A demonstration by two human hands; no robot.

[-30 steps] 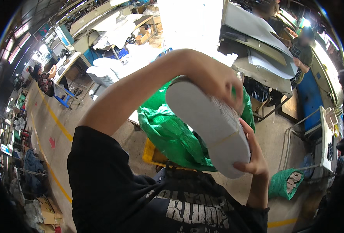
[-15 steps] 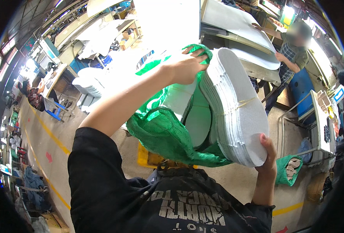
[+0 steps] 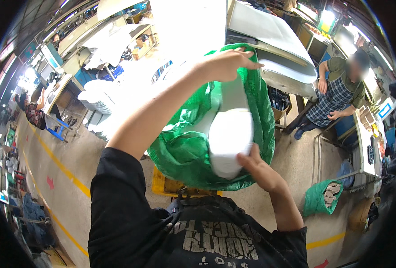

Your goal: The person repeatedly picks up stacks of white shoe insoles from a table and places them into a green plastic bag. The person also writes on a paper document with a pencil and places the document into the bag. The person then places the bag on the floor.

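The stack [image 3: 231,140], long axis pointing away, lies just left of the nearer right hand [image 3: 262,173], grip unclear; the left hand [image 3: 230,64], fingers apart, is at the sack [image 3: 263,116].

- We see white on the blurred stack [image 3: 230,138] touching our right fingers [image 3: 257,156].
- Bright green colours the sack [image 3: 262,114] around that stack, up to our left fingers [image 3: 250,63].
- Nearer us than all our fingers, our shirt [image 3: 139,236] is black, its print [image 3: 218,243] pale grey.
- Below our right fingers and leftward, the crate [image 3: 162,184] is yellow.
- Well right of our right fingers, we see an apron [image 3: 327,107] in dark blue-and-white check, over an olive shirt [image 3: 359,96].
- Far left of our fingers, a floor arrow [image 3: 50,182] shows red, a floor line [image 3: 70,176] yellow.
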